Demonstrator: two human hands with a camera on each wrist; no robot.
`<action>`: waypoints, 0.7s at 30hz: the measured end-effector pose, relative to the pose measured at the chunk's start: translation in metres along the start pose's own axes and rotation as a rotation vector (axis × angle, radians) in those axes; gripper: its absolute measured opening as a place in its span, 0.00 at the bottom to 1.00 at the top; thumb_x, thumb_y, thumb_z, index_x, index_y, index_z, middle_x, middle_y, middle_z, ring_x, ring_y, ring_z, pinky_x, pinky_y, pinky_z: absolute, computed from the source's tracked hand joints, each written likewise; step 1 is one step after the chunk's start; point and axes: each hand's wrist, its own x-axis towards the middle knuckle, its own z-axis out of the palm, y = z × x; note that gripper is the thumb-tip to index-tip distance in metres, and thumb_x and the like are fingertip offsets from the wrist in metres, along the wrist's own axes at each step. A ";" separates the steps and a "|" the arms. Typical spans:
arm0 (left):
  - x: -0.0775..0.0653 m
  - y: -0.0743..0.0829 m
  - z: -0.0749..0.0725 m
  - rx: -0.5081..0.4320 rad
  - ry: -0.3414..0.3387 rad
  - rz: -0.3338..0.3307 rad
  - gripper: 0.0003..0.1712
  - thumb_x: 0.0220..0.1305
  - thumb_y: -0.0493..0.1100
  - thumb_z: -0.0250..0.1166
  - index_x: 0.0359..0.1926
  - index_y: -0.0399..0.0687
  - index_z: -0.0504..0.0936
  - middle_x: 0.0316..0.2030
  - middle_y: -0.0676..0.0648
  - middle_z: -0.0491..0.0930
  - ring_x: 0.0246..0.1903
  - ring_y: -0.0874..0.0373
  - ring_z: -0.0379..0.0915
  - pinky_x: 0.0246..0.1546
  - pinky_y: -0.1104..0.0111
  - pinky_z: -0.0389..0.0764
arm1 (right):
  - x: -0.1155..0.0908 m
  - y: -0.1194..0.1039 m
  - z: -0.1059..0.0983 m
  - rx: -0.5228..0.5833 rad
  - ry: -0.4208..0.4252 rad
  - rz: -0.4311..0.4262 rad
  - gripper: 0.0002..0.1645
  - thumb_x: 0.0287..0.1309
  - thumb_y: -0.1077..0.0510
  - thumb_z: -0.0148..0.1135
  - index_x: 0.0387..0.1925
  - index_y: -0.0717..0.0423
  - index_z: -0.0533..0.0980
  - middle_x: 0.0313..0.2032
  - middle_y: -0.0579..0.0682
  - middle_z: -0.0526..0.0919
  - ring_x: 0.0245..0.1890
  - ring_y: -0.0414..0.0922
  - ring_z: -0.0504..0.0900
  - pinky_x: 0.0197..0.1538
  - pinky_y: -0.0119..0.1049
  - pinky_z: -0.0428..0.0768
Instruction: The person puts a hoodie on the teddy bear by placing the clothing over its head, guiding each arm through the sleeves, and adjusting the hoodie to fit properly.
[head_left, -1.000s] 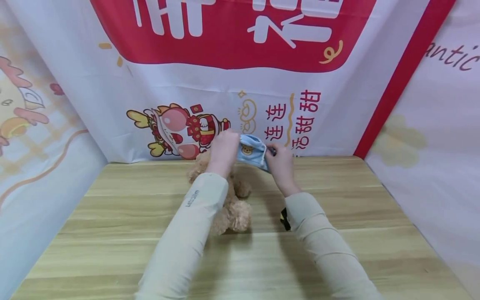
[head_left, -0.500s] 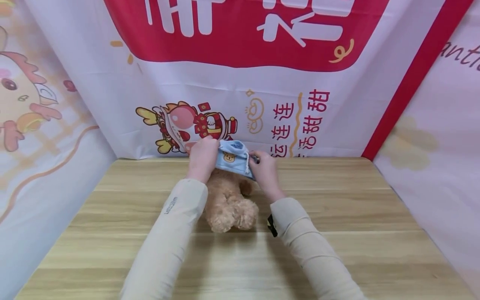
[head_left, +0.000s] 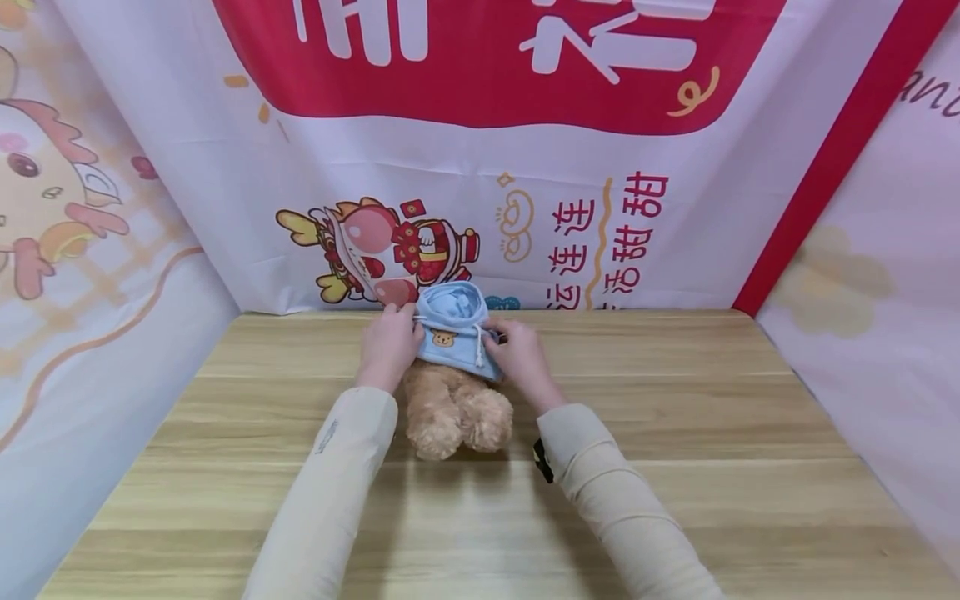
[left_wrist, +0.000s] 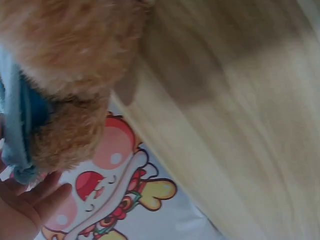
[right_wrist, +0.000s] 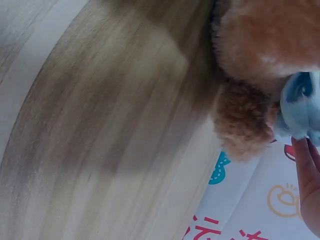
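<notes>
Left hand and right hand pinch the sides of a blue doll hoodie (likely light, soft, best held there), plush toy below their grip.

Soft shadows fall across the bright table.

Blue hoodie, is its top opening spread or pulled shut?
Spread open: the head view shows the blue hoodie with a wide rounded rim at its top and blue fabric inside.

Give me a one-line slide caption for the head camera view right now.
Left hand and right hand hold a small blue hoodie over a furry plush toy at a wooden table.
</notes>
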 end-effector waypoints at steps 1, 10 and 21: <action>-0.001 -0.003 0.002 -0.011 -0.015 -0.015 0.21 0.68 0.45 0.53 0.58 0.40 0.72 0.52 0.33 0.75 0.50 0.36 0.74 0.50 0.47 0.76 | 0.000 0.001 0.001 -0.011 -0.018 -0.004 0.16 0.61 0.59 0.60 0.50 0.57 0.81 0.48 0.58 0.83 0.46 0.51 0.82 0.50 0.43 0.81; -0.006 -0.023 0.022 -0.123 -0.061 -0.083 0.26 0.70 0.49 0.48 0.65 0.44 0.65 0.57 0.31 0.69 0.54 0.35 0.71 0.50 0.43 0.74 | -0.005 0.008 0.007 -0.027 -0.194 -0.015 0.27 0.61 0.57 0.59 0.63 0.51 0.71 0.56 0.64 0.71 0.48 0.54 0.75 0.52 0.48 0.77; -0.015 -0.025 0.036 -0.232 -0.027 -0.120 0.25 0.71 0.48 0.49 0.63 0.40 0.66 0.54 0.29 0.70 0.50 0.33 0.73 0.49 0.44 0.75 | -0.007 0.016 0.016 0.033 -0.250 0.005 0.29 0.64 0.59 0.56 0.66 0.50 0.66 0.58 0.65 0.71 0.58 0.58 0.72 0.62 0.53 0.72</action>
